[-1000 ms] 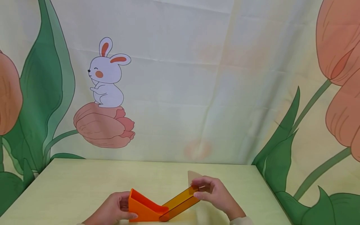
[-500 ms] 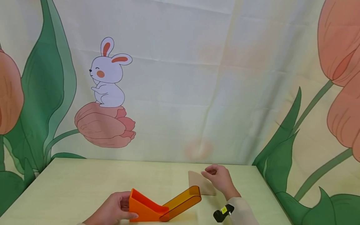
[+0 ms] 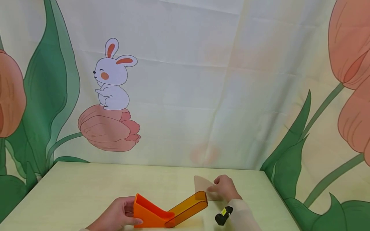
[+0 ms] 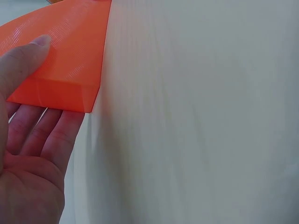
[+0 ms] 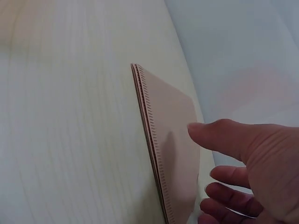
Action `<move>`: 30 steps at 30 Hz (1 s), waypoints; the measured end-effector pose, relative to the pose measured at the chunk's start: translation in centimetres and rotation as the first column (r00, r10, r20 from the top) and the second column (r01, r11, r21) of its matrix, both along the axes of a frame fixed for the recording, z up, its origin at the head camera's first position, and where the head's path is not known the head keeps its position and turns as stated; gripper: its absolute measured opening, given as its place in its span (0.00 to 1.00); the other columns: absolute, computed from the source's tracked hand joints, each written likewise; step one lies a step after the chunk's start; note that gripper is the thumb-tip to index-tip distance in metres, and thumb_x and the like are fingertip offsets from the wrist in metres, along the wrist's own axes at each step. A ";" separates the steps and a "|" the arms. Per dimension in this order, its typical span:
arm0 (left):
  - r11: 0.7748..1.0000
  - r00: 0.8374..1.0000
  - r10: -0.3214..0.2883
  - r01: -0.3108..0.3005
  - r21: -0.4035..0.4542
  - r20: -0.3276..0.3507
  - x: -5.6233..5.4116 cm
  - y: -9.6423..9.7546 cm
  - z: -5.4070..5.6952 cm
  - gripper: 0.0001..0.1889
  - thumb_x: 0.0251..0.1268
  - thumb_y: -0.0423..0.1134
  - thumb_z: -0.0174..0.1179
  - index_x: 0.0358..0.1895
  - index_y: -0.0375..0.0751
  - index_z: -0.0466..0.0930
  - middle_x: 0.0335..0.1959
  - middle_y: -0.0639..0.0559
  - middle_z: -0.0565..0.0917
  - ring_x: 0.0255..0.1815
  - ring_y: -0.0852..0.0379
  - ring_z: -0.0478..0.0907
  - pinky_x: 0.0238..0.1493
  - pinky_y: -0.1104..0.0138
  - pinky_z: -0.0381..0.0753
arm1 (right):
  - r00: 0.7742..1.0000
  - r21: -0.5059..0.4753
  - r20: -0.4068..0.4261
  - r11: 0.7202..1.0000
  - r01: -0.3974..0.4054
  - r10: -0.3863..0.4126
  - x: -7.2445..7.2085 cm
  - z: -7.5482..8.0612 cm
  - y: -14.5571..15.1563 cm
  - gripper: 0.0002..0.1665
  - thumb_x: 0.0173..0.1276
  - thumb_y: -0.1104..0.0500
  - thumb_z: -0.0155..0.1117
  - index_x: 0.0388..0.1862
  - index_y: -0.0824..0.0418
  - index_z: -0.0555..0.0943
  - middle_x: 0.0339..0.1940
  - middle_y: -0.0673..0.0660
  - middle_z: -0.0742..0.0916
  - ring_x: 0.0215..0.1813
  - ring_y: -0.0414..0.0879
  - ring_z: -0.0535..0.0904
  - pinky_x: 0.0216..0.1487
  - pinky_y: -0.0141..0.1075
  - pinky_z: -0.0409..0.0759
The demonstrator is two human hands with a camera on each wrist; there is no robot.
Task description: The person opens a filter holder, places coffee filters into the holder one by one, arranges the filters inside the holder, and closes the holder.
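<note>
Near the table's front edge my left hand grips the tall end of an orange wedge-shaped holder. In the left wrist view the thumb lies on the holder's flat side and the fingers go behind it. A see-through amber lid is tilted up to the right from the holder's low end. Behind it lies a thin stack of tan coffee filter papers with a crimped edge. My right hand is at the stack's right side, thumb over the papers, fingers spread beyond their far edge.
The pale wood-look table ends at a hanging cloth printed with a rabbit and tulips. A small black device with a yellow label sits at my right sleeve.
My right hand has left the lid's raised end and moved back and right to the filter papers. The lid stays tilted up. My left hand keeps its grip on the holder.
</note>
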State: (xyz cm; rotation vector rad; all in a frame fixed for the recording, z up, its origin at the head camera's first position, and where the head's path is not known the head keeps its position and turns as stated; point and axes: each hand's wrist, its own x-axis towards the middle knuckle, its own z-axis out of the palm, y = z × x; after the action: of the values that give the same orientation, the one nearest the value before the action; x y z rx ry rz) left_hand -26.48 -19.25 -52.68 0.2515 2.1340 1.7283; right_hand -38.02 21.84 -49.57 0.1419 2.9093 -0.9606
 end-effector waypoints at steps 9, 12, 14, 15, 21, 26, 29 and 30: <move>1.000 1.000 0.005 -0.005 -0.009 -0.007 0.1 0.1 0.0 0.35 0.50 0.43 0.79 0.63 0.37 0.78 0.55 0.47 0.88 0.50 0.50 0.86 0.58 0.58 0.87 | 0.999 0.033 0.048 0.999 -0.014 0.012 -0.4 -0.5 -0.3 0.32 0.51 0.54 0.85 0.50 0.68 0.81 0.46 0.60 0.86 0.46 0.54 0.79 0.57 0.52 0.82; 1.000 1.000 0.006 -0.006 -0.012 -0.008 0.1 0.1 0.1 0.35 0.50 0.44 0.79 0.63 0.38 0.79 0.55 0.47 0.88 0.50 0.50 0.86 0.58 0.58 0.87 | 0.999 0.056 0.036 0.998 -0.025 0.023 -0.5 -0.6 -0.2 0.30 0.51 0.55 0.85 0.48 0.68 0.81 0.45 0.60 0.86 0.45 0.54 0.79 0.55 0.51 0.83; 1.000 1.000 0.008 -0.009 -0.015 -0.006 0.2 0.1 0.2 0.35 0.50 0.44 0.79 0.63 0.38 0.79 0.55 0.47 0.88 0.50 0.51 0.86 0.58 0.58 0.87 | 0.999 0.060 0.036 0.998 -0.020 0.018 -0.6 -0.7 -0.2 0.29 0.52 0.56 0.84 0.47 0.68 0.81 0.44 0.60 0.85 0.45 0.54 0.79 0.54 0.51 0.83; 1.000 1.000 0.008 -0.008 -0.015 -0.006 0.2 0.1 0.2 0.35 0.50 0.43 0.79 0.63 0.37 0.79 0.54 0.47 0.88 0.50 0.51 0.86 0.58 0.58 0.87 | 0.999 0.060 0.036 0.998 -0.016 0.014 -0.7 -0.7 -0.2 0.28 0.52 0.56 0.84 0.46 0.68 0.82 0.44 0.60 0.85 0.44 0.54 0.79 0.54 0.50 0.83; 1.000 1.000 0.006 -0.006 -0.005 0.000 0.1 0.1 0.3 0.34 0.51 0.41 0.79 0.63 0.36 0.79 0.54 0.47 0.88 0.51 0.51 0.86 0.57 0.58 0.87 | 0.999 0.063 0.031 0.998 -0.010 0.008 -0.7 -0.7 -0.4 0.26 0.52 0.57 0.84 0.45 0.67 0.82 0.42 0.59 0.85 0.43 0.53 0.79 0.53 0.49 0.83; 1.000 1.000 0.006 -0.006 -0.012 -0.007 0.1 0.2 0.3 0.35 0.50 0.42 0.79 0.63 0.37 0.79 0.54 0.47 0.88 0.51 0.51 0.86 0.57 0.58 0.87 | 0.999 0.066 0.032 0.998 -0.009 0.007 -0.7 -0.7 -0.5 0.27 0.52 0.57 0.84 0.45 0.67 0.81 0.41 0.59 0.85 0.43 0.53 0.78 0.52 0.48 0.83; 1.000 1.000 0.006 -0.006 -0.014 -0.008 0.2 0.2 0.1 0.35 0.50 0.42 0.79 0.63 0.37 0.79 0.54 0.47 0.88 0.50 0.51 0.86 0.57 0.58 0.87 | 0.999 0.075 0.034 0.997 -0.006 0.003 -0.7 -0.6 -0.6 0.28 0.52 0.57 0.84 0.47 0.67 0.81 0.41 0.59 0.85 0.43 0.52 0.78 0.53 0.48 0.83; 1.000 1.000 0.007 -0.007 -0.013 -0.010 0.2 0.2 0.1 0.35 0.50 0.42 0.79 0.63 0.37 0.79 0.54 0.47 0.88 0.50 0.51 0.86 0.57 0.58 0.87 | 0.999 0.079 0.034 0.997 -0.005 0.003 -0.8 -0.7 -0.6 0.28 0.52 0.57 0.84 0.48 0.67 0.81 0.42 0.59 0.85 0.43 0.52 0.78 0.54 0.49 0.83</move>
State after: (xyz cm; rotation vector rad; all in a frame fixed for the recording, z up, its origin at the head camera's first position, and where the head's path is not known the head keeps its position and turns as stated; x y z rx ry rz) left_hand -26.33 -19.05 -52.57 0.2498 2.1552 1.7196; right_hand -38.80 21.26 -50.24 0.1550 2.9166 -0.8344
